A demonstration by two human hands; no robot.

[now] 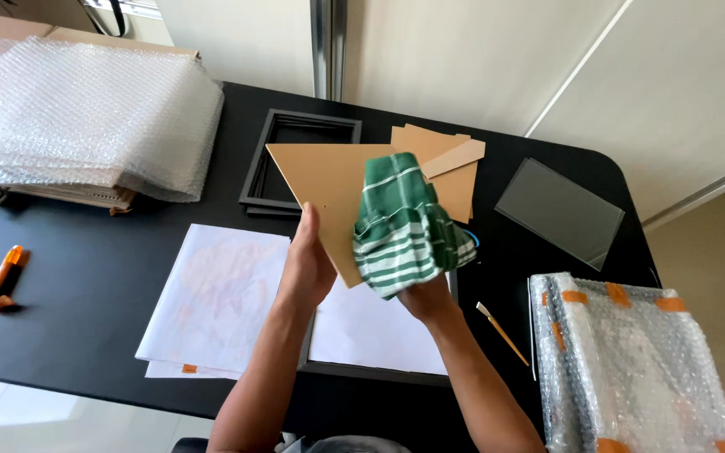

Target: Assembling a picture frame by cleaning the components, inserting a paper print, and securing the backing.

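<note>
A person stood over a black surface point(86, 277), both bare arms reaching forward. The left hand point(305, 267) held a brown backing board point(325, 180) by its lower edge, thumb on the near face and fingers behind, so the board was pinched in that grip and tilted up off the surface. The right hand point(428, 295) was bundled inside a green and white striped cloth point(403, 225), its grip closed around the fabric, and the cloth was pressed against the board's right side. The board thus lay between the two hands, just above the left grip and touching the cloth.

Beneath the hands lay a white sheet of paper point(211, 302) and a dark frame with white backing point(375, 335). Farther back sat a stack of empty black frames point(266, 159) and several brown card pieces point(451, 164). A pane of glass point(560, 210) lay to the right, well apart. A thin paintbrush point(503, 334) lay beside a bubble-wrapped parcel with orange tape point(631, 361). At far left were folded bubble wrap point(86, 117) and an orange utility knife point(3, 278).
</note>
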